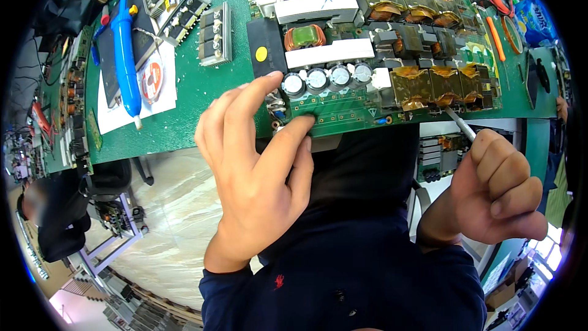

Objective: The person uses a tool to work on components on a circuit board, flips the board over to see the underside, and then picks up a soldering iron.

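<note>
Labels sighted: round yellow sticker (261, 54) on a black block (268, 34); white triangle (372, 112) printed on the green circuit board (337, 110), which lies at the bench's (190, 107) near edge. Left hand (254, 175) touches the board's left end, thumb and index finger apart. Right hand (499, 187) is clamped around a slim metal tool (463, 126), tip at the gold-wrapped transformers (430, 87).

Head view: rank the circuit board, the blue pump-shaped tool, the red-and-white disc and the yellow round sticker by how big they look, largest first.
1. Circuit board
2. Blue pump-shaped tool
3. Red-and-white disc
4. Yellow round sticker
</note>
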The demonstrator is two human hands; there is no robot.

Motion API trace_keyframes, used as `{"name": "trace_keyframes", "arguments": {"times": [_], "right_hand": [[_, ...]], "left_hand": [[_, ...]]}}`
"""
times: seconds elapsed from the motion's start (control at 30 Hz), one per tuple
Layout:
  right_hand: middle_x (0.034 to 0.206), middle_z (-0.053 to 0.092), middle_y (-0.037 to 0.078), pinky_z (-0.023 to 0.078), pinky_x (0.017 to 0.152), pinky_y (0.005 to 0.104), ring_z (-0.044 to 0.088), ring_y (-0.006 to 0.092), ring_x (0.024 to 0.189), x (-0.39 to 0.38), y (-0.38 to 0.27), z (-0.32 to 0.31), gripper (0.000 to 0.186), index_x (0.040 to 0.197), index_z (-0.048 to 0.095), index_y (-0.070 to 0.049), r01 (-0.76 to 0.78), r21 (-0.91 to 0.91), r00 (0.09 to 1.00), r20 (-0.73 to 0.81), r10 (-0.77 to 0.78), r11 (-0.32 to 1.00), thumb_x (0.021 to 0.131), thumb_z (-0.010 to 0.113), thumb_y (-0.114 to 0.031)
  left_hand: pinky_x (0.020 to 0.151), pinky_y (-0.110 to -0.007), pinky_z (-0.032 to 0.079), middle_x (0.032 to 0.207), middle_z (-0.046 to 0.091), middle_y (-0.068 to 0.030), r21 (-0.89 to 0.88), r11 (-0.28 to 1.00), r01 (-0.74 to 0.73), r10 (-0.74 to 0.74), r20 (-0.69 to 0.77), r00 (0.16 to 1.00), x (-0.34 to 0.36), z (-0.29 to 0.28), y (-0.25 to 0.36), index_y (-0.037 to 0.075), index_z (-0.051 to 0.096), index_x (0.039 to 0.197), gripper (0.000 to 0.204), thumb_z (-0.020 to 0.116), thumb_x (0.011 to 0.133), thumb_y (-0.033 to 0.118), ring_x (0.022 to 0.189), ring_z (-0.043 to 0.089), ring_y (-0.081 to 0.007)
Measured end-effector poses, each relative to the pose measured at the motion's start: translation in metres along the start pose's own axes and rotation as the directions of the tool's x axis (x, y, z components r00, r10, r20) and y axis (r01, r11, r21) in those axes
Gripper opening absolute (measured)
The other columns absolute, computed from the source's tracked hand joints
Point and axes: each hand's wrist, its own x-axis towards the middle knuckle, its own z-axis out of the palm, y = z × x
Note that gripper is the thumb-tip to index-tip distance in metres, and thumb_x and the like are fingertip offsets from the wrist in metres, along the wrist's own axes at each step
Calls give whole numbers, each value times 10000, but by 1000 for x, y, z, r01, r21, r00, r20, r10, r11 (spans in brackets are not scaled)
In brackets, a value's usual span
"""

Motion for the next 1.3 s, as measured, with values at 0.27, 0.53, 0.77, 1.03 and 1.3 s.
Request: {"name": "trace_keyframes", "arguments": {"times": [0.27,0.53,0.77,1.03,1.3], "right_hand": [[656,410,-23,274,572,299,364,117,567,2,-8,-13,512,722,471,-160,-1,107,1000,24,-1,994,1041,415,-556],[762,396,-19,266,632,297,331,130,700,-4,0,-45,741,1099,635,-80,99,-262,989,-82,-125,960,984,306,-734],[717,501,37,340,560,239,443,117,635,-23,8,-57,702,1162,620,-38,74,-404,977,-156,-149,912,1042,270,-634],[1066,672,124,496,812,277,633,170,959,11,7,-98,209,1151,684,29,-183,-806,907,-360,-220,562,987,596,-65],[1139,690,134,466,975,362,644,266,1083,20,22,-188,219,1116,721,-35,-364,-882,929,-368,44,299,950,665,-167]], "left_hand": [[1098,-471,336,1364,583,-161,-46,999,-9,8,-28,1000,-7,5,-8,82,748,886,171,782,725,35,1265,486,-375],[849,-342,500,986,605,-140,-222,969,111,-197,-419,887,-11,-5,-41,15,701,1027,255,667,815,-123,915,599,-260],[915,-316,470,1163,641,-131,-38,989,144,-148,-386,911,6,9,-54,-8,657,1120,246,616,888,-82,1024,609,-211],[970,-408,447,1143,604,-208,-226,974,-6,-97,-440,893,-8,26,-41,-55,626,1124,271,659,902,97,1063,580,-318],[1025,-414,409,1218,579,-205,-190,981,-35,-23,-298,954,-8,33,-34,-66,596,1206,373,614,958,212,1141,558,-313]]}}
